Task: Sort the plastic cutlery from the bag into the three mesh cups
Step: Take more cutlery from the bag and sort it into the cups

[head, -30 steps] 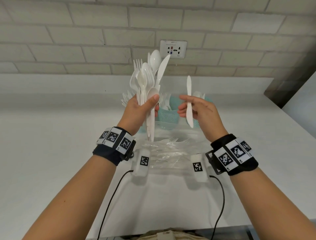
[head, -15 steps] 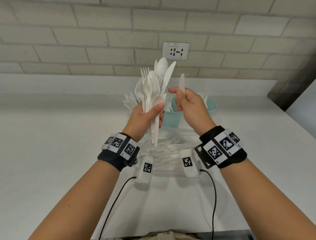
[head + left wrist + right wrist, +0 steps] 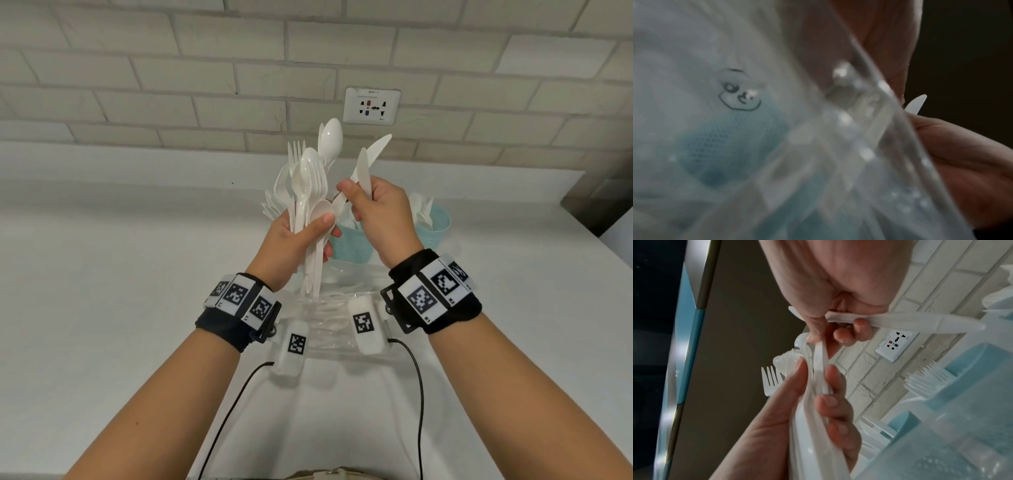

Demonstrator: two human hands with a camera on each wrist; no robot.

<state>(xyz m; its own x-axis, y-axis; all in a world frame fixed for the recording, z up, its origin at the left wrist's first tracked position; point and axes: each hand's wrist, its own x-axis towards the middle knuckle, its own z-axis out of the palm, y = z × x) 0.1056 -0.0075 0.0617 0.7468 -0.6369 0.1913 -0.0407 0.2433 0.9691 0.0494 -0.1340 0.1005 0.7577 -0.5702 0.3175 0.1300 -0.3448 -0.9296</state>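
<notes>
My left hand (image 3: 322,228) grips an upright bundle of white plastic cutlery (image 3: 310,192) made of spoons, forks and a knife. My right hand (image 3: 351,195) touches the bundle from the right. Its curled fingers hold one white knife (image 3: 362,169), which also shows in the right wrist view as the knife (image 3: 920,322). Its thumb and forefinger pinch a second knife (image 3: 376,150) that still sits in the bundle and leans right. Two teal mesh cups (image 3: 354,245) (image 3: 435,224) stand behind my hands; a third is mostly hidden behind the left hand. The clear bag (image 3: 329,308) lies on the counter below.
The white counter (image 3: 120,274) runs back to a brick wall with a socket (image 3: 371,105). Forks (image 3: 925,379) stand in one cup. In the left wrist view the blurred clear bag (image 3: 818,146) fills the frame. A dark panel (image 3: 603,202) stands at the far right.
My right hand, still holding its knife, moved left up to the bundle and took hold of a second knife there. That knife now leans out to the right.
</notes>
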